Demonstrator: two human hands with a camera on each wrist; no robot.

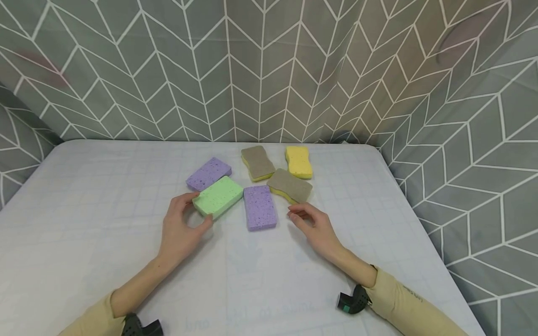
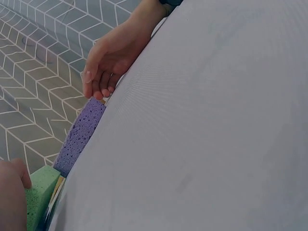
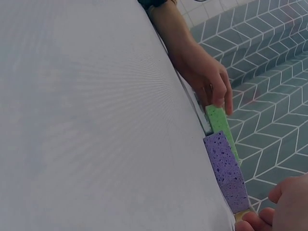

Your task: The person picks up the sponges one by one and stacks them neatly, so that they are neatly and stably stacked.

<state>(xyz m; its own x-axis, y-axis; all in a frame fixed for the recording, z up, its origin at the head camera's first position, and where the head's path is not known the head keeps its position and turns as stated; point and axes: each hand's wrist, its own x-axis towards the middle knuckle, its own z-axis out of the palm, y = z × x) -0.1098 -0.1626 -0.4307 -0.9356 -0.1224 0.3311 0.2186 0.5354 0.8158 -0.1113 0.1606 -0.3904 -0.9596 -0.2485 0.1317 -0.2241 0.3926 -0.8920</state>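
My left hand [image 1: 181,235] holds a light green sponge [image 1: 218,197] between its thumb at the near edge and its fingers at the left end. Behind the green sponge lies a purple sponge [image 1: 209,173], partly overlapped by it in the head view. Another purple sponge [image 1: 260,208] sits just to its right, between the two hands. My right hand [image 1: 318,229] is loosely curled with nothing in it, its fingertips close to the near edge of a grey-topped yellow sponge [image 1: 291,185]. In the right wrist view, the left fingers [image 3: 219,91] reach down over the green sponge's end.
Farther back are a second grey-topped yellow sponge [image 1: 258,163] and a plain yellow sponge [image 1: 299,162]. All lie on a table with a white cover [image 1: 105,196]. A grey curtain with white chevron lines [image 1: 244,70] hangs behind the table and along its right side.
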